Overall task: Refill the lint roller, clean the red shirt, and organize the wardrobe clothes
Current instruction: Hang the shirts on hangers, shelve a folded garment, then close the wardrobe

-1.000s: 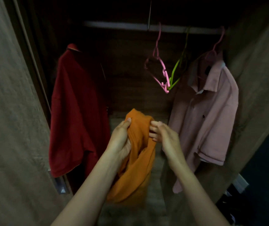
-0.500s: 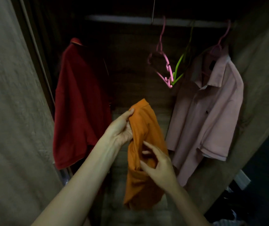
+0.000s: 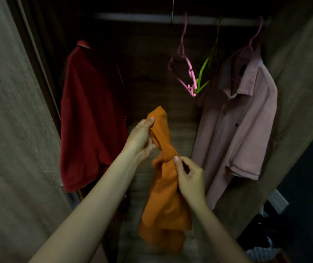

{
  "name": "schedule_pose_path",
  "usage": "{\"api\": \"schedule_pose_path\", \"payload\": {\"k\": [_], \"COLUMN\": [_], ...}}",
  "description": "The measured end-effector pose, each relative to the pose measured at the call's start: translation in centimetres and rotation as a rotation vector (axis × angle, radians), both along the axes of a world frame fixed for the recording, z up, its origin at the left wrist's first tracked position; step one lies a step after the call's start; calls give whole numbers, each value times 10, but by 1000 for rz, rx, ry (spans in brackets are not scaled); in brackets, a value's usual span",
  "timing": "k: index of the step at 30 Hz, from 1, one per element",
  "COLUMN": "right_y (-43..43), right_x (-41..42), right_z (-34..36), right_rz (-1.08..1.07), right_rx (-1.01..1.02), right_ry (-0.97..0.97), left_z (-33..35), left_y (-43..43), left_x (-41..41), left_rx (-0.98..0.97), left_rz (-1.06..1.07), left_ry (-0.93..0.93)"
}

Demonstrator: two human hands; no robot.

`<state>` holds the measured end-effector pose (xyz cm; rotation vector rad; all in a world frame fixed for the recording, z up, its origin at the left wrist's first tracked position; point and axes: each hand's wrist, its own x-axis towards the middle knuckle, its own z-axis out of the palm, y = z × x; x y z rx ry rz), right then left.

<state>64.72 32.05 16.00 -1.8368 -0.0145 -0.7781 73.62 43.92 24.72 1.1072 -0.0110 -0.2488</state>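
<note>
An orange garment (image 3: 166, 202) hangs bunched in front of the open wardrobe. My left hand (image 3: 141, 138) pinches its top end, held highest. My right hand (image 3: 189, 177) grips the cloth lower down at its middle, thumb on the fabric. The red shirt (image 3: 89, 118) hangs at the left of the rail (image 3: 133, 17). A pink collared shirt (image 3: 241, 120) hangs on a pink hanger at the right. No lint roller is in view.
Two empty hangers, one pink (image 3: 187, 73) and one green (image 3: 207, 71), dangle from the rail between the shirts. A beige curtain (image 3: 13, 130) flanks the left side, another the right. Dark clutter and striped cloth (image 3: 265, 251) lie on the floor at lower right.
My right hand let go of the garment's top, dropped lower and now grips the cloth at its middle. My left hand has kept the top end raised.
</note>
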Motion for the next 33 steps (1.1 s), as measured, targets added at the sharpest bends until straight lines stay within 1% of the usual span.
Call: {"api": "schedule_pose_path", "payload": {"k": [1,2,4,6,9,11,14,16,18,19,21,23,24,25,26,28,30,33], "right_y": [-2,-2,-3,-1,1,-1,-6,-10,-17,-24,-33,-38,-39,-41,-41,-44,-52,-66], "right_x": [1,3,6,9,12,16,22,20,15,14,9,10,12,14,15,16,16,14], "right_z": [3,6,11,18,27,30,39,49,59,59,60,60,58,56,55,58,63,67], "right_rz": [4,7,25,20,17,-4,33,109,234,307,380,305,274,247,229,130,41,-11], "right_rx": [27,36,39,30,31,68,239,389,459,385,67,-215,-291,-320,-265,2,255,406], "right_ry": [3,-4,-13,-24,-59,-21,79,125,156,157,217,261,210,114,23,-47,-42,12], "left_z": [0,-5,-13,-17,-12,-6,8,15,19,20,22,25,26,26,27,27,27,27], "left_y": [1,3,6,6,7,8,15,26,36,41,48,53,55,56,57,60,65,73], "left_x": [0,3,8,12,10,7,3,4,7,9,11,11,12,12,11,10,9,10], "left_rx": [83,208,372,427,460,451,327,397,510,542,550,576,606,638,655,652,675,777], "left_rz": [88,174,282,341,384,326,90,-54,-85,-71,-51,-57,-61,-62,-58,-48,-61,-83], "left_ry": [-122,-256,-429,-490,-458,-417,-372,-402,-475,-499,-530,-543,-554,-573,-591,-613,-609,-609]}}
